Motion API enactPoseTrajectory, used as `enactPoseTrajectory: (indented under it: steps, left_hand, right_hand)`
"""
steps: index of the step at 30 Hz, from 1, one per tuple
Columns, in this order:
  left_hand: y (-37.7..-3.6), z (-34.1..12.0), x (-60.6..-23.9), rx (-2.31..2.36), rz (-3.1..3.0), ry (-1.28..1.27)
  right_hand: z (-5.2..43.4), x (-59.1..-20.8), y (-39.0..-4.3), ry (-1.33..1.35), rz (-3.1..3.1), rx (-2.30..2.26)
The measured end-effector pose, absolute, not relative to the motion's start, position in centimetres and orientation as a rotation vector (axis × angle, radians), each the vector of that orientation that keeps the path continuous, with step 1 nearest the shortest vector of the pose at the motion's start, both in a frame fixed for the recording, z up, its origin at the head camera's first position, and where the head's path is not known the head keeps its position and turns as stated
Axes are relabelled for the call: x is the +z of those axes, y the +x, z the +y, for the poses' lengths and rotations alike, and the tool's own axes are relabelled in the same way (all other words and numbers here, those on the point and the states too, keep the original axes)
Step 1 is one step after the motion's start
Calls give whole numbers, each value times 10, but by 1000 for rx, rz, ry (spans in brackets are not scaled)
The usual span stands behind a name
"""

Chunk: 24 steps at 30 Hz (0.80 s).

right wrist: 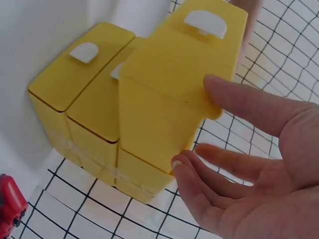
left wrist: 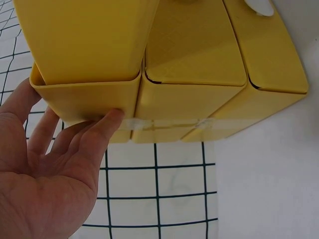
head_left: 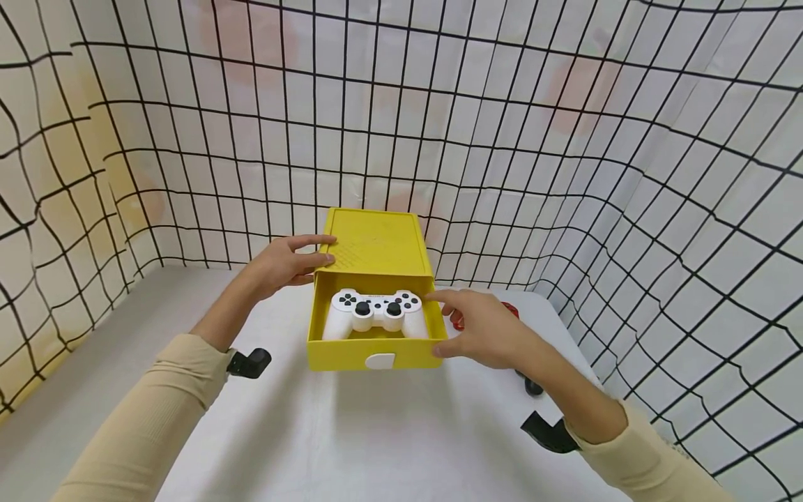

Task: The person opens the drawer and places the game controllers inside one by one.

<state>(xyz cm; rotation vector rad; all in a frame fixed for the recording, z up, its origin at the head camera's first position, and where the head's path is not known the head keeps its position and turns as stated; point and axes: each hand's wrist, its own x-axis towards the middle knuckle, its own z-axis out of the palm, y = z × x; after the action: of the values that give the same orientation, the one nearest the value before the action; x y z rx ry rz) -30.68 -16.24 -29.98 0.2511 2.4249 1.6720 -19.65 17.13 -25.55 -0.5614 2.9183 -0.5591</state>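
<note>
A yellow drawer cabinet stands in the middle of the head view. Its top drawer is pulled far out, with a white half-round handle on the front. Inside lies a white game controller. My left hand rests fingertips on the cabinet's left edge; the left wrist view shows its extended fingers against the casing. At the drawer's right side is my right hand, thumb touching the front corner and index finger by the side rim. Its other fingers bend loosely in the right wrist view.
Two lower drawers show white handles, one clearly visible. A red game controller lies right of the cabinet, partly behind my right hand. A black object lies under my right forearm. Black netting surrounds the white table.
</note>
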Motion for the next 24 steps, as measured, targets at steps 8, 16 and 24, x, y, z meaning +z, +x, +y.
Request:
enactPoseTrajectory:
  steps: [8,16,24]
  left_hand:
    - [-307,-162,-301,1696,2411,258]
    - [-305,-161,-299,1683,2418,251]
    - [-305,-162,-299,1677,2427,261]
  right_hand:
    - [173,-259,-199,-534,2947,-618]
    - [174,-260,-201,-486,2932,-685]
    - [176,-261,-206,-509,2958,-726]
